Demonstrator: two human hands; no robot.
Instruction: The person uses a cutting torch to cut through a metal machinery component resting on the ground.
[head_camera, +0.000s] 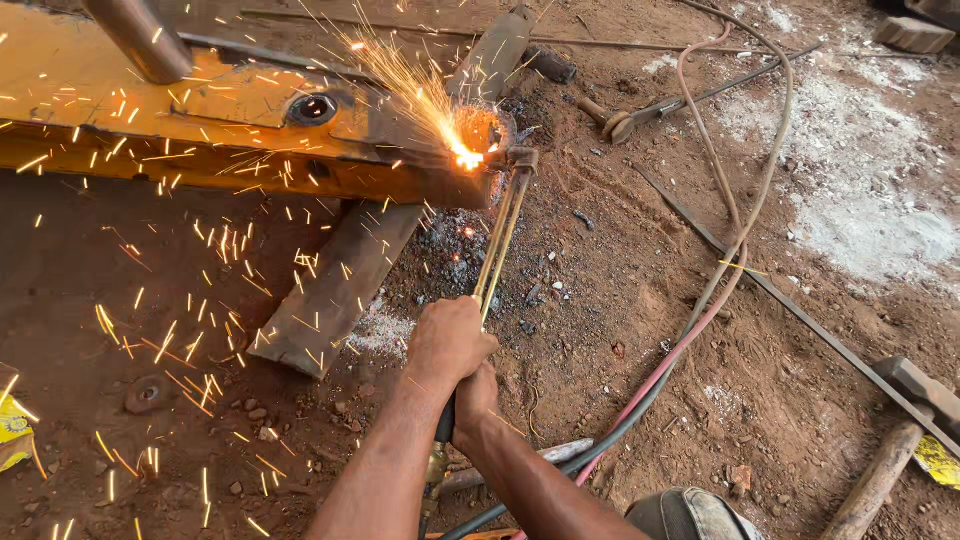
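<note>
Your left hand and right hand have fingers wrapped tight around the cutting torch, its tip sparking at twelve o'clock against the yellow steel beam.

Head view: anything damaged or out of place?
Sparks spray over the dirt from the torch tip at the yellow beam's scorched end. Both hands, left hand and right hand, grip the torch. Hoses trail loose across the ground.

- Yellow packet with a blue mark lies on the dirt ground at my far left edge.
- Another yellow scrap, perhaps a wrapper, lies at the right edge.
</note>
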